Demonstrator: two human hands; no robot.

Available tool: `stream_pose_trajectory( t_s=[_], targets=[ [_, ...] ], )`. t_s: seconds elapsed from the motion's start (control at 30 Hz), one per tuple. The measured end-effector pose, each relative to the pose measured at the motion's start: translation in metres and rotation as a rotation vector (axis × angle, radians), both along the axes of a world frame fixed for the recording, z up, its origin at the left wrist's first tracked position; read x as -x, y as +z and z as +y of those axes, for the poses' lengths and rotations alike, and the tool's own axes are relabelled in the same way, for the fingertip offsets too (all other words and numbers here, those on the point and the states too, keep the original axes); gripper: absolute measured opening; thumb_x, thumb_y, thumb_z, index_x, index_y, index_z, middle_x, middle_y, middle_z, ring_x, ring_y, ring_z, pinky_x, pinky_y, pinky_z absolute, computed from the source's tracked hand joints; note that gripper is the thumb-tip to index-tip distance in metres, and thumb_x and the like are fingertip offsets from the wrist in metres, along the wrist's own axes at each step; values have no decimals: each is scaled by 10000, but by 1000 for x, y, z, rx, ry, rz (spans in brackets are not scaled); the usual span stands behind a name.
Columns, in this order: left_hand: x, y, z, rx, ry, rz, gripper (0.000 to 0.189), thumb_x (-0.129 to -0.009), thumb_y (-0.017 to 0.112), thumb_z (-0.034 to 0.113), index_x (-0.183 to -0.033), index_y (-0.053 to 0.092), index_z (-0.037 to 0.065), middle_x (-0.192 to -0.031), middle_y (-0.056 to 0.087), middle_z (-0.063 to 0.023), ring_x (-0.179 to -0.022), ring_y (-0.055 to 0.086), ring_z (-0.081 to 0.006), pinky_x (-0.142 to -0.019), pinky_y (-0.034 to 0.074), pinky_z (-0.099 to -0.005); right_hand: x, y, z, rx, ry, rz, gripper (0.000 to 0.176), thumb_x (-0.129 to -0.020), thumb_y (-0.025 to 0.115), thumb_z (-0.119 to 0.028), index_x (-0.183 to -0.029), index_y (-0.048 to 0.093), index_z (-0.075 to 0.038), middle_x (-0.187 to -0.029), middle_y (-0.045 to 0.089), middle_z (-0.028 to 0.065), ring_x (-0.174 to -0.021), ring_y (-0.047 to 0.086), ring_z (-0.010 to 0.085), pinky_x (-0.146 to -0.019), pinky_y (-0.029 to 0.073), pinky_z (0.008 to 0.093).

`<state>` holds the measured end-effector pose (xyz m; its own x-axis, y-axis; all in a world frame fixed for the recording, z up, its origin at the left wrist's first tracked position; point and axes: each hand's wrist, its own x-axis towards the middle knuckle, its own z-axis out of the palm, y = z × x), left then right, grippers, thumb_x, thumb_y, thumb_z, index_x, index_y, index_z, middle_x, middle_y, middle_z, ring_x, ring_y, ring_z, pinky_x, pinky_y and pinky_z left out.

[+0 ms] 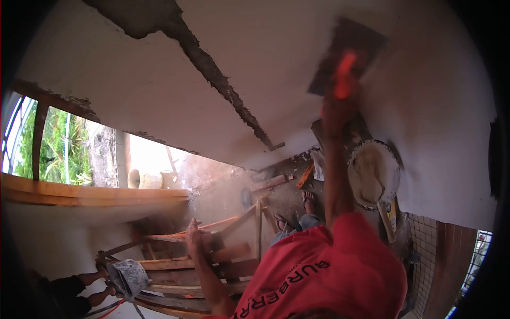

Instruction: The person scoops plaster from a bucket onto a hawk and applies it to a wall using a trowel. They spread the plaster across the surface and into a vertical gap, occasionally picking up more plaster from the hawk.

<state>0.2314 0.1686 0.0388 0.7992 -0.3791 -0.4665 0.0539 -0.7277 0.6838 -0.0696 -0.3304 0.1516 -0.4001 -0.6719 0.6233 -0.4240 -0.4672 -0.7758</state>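
My right hand (338, 109) is closed around the red handle of a wide, flat trowel (366, 45). Both are blurred, and the trowel lies at the white wall (265, 64), at the upper right. On the left, my left hand (196, 236) is held out over wooden boards, a finger or thumb standing apart and nothing visible in it. A dark, rough strip (212, 72) runs diagonally across the wall. Under my right forearm, to its right, is a round bucket (373, 173) with pale material inside, and a tool handle (387, 220) sits at its rim.
Wooden boards and a frame (175, 263) stand at the lower left, beside a grey-stained bucket (127, 276). Another person's legs (95, 287) show beyond it. A window ledge (95, 194) crosses the left side. Wire mesh (423, 239) is at the lower right.
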Motion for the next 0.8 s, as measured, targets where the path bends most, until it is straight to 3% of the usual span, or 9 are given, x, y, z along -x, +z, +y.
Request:
stream_pose_trajectory(
  t_s=[0.07,0.13,0.2,0.33,0.43,0.53,0.6,0.7,0.8],
  targets=[
    [4,6,-1,1,10,15,571,-1007,404,512,-1109,615,-9,-723,608,-90,-669,602,-184,-625,496,-331,-43,21,47,47,243,19,468,-836,739,-147,-1257,553,-65,-1085,663,160,-908,703,208,-741,560,348],
    [7,9,-1,6,6,11,573,-1006,405,510,-1105,610,-16,-735,606,-91,-674,597,-185,-640,498,-334,-82,24,70,39,472,-38,516,-819,750,-133,-1285,535,-81,-1004,690,135,-884,717,250,-729,568,353],
    [14,21,-4,24,-2,21,575,-1005,408,507,-1100,607,-24,-748,605,-92,-684,594,-189,-661,500,-341,-104,40,81,29,540,-87,553,-790,765,-118,-1293,535,-106,-928,713,101,-848,724,279,-748,569,361],
    [8,3,4,31,-83,-200,591,-1000,410,519,-1114,599,-29,-716,609,-94,-721,611,-212,-707,508,-360,-110,47,68,80,435,-43,570,-781,773,-126,-1298,533,-121,-912,715,103,-818,722,289,-716,575,386],
    [20,24,-10,55,-5,9,612,-1000,395,536,-1110,604,-28,-731,628,-114,-750,627,-230,-729,511,-377,-86,26,32,82,342,-1,546,-790,763,-145,-1286,537,-111,-944,704,142,-836,710,323,-695,574,407],
    [-9,-15,14,39,-33,24,616,-1002,380,542,-1099,610,-21,-794,645,-150,-759,638,-236,-717,517,-371,-13,28,-22,74,228,-110,496,-805,747,-194,-1252,562,-81,-958,695,180,-855,701,361,-706,570,421],
    [7,9,-7,-15,3,64,619,-1005,373,538,-1100,614,-24,-796,649,-154,-757,639,-238,-702,517,-360,40,16,-68,116,-3,66,459,-817,731,-217,-1225,585,-65,-1002,692,190,-866,703,352,-725,565,430],
    [-1,-5,2,-7,25,39,621,-1010,367,528,-1103,621,-32,-754,645,-143,-743,639,-233,-678,514,-346,74,17,-92,69,-154,73,455,-840,725,-242,-1233,576,-66,-916,692,194,-728,685,378,-642,549,435],
    [-24,-32,15,19,-69,-45,615,-1013,369,513,-1095,633,-36,-724,635,-127,-724,634,-215,-671,506,-339,66,27,-53,-57,-142,-231,413,-844,695,-195,-1222,594,-60,-1059,663,199,-964,678,333,-780,542,421]
  ],
)
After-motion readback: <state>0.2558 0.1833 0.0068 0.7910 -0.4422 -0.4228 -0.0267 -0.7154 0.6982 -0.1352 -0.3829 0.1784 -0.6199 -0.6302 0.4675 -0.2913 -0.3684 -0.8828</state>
